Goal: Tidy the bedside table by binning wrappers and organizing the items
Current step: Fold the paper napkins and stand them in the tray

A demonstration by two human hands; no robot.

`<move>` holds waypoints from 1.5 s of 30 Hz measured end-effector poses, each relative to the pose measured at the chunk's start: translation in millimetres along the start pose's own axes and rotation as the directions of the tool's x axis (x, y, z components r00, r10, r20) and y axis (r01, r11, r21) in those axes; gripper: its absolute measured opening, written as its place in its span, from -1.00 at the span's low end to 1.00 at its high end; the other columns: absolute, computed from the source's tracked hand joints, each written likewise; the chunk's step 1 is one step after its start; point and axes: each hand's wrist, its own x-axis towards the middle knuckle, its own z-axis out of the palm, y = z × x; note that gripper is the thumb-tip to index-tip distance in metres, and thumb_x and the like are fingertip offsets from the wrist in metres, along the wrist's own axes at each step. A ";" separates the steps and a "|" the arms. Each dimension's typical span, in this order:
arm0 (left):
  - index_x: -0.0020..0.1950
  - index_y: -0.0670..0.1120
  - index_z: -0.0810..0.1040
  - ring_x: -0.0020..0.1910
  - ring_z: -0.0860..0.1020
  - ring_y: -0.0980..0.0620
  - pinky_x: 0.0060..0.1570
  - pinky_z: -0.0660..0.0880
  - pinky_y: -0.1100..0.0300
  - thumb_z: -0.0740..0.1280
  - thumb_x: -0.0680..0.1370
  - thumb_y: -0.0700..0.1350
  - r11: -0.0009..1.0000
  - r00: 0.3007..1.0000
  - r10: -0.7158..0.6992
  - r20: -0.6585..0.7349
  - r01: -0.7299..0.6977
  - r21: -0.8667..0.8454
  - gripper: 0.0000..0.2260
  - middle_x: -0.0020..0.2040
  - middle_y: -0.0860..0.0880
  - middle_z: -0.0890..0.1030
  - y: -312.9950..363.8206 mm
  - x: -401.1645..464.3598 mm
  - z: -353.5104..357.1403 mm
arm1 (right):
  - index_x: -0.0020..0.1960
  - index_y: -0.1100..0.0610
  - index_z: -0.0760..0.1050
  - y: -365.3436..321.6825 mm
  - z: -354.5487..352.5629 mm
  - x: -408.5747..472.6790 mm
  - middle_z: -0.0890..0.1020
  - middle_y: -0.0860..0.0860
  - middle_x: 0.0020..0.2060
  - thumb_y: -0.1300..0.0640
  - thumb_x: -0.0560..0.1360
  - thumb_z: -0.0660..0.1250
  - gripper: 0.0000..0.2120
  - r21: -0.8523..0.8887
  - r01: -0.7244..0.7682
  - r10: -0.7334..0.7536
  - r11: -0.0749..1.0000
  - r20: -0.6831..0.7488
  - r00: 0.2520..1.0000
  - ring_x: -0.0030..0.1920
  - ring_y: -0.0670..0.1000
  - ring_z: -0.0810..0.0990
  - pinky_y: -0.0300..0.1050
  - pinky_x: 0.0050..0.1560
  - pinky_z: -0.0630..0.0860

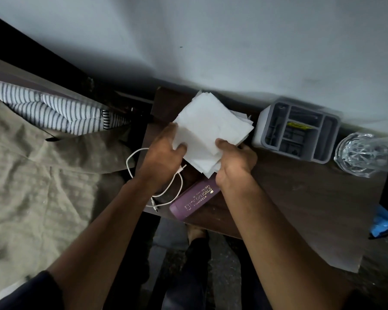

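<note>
A loose stack of white tissues (208, 130) (edges uneven) is held above the dark wooden bedside table (300, 198), near its back edge.

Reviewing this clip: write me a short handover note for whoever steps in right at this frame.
Left hand and right hand: both grip the stack of white tissues, held over the bedside table.
On the table: white cable loosely coiled at the left edge, purple glasses case lying near the front, grey organizer against the wall, clear glass to its right.
Blue item sits off the table's right edge; cannot tell what it is.
Done: tissues gathered into one stack.
Left: set the tissues down neatly, coil the cable, place the case; no bin in view.
</note>
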 end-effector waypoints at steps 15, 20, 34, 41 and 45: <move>0.50 -0.10 0.44 0.45 0.46 -0.21 0.47 0.32 -0.18 0.31 0.52 0.28 -0.065 0.904 0.051 0.425 0.427 -0.902 -0.33 0.45 -0.20 0.51 108.1 -100.6 20.4 | 0.27 0.23 0.53 -59.9 -94.0 -59.3 0.73 0.13 0.10 0.41 0.38 0.49 -0.52 0.213 0.087 -0.159 0.973 0.351 0.923 0.08 0.16 0.73 0.13 0.06 0.66; 0.19 -0.15 0.66 0.10 0.70 -0.22 0.17 0.56 -0.30 0.60 0.36 -0.12 0.302 0.955 -0.210 0.210 0.268 -0.915 -0.58 0.12 -0.18 0.73 132.5 -84.3 32.7 | 0.24 0.18 0.59 -68.1 -124.9 -55.8 0.72 0.12 0.14 0.33 0.35 0.49 -0.54 0.209 0.090 -0.178 0.974 0.450 0.875 0.13 0.13 0.71 -0.01 0.03 0.66; 0.13 -0.15 0.68 0.02 0.74 -0.09 -0.10 0.66 0.06 0.59 0.38 -0.19 0.486 0.992 -0.065 0.108 0.126 -0.865 -0.66 0.06 -0.11 0.76 161.9 -92.7 58.1 | 0.11 0.11 0.70 -136.9 -195.6 -24.8 0.73 0.13 0.11 0.33 0.35 0.49 -0.64 0.091 0.117 -0.148 0.989 0.671 0.727 0.11 0.11 0.72 -0.07 -0.05 0.66; 0.14 -0.14 0.68 0.03 0.74 -0.11 -0.06 0.67 0.01 0.64 0.34 -0.14 0.621 0.984 -0.031 0.177 0.158 -0.767 -0.60 0.06 -0.09 0.76 153.9 -87.6 57.9 | 0.13 0.12 0.70 -159.3 -197.2 -5.5 0.71 0.13 0.15 0.13 0.44 0.47 -0.73 -0.029 0.054 -0.016 0.998 0.732 0.681 0.14 0.13 0.70 0.03 0.02 0.66; 0.03 -0.07 0.67 -0.10 0.75 0.03 -0.19 0.66 0.17 0.58 0.41 -0.16 0.681 0.994 -0.088 0.065 0.108 -0.725 -0.77 -0.06 0.01 0.78 162.7 -89.1 64.3 | -0.10 0.22 0.69 -143.5 -172.1 -11.5 0.73 0.25 -0.11 0.18 0.49 0.47 -0.91 -0.242 0.509 -0.333 0.826 0.519 0.787 -0.17 0.09 0.70 0.09 -0.12 0.64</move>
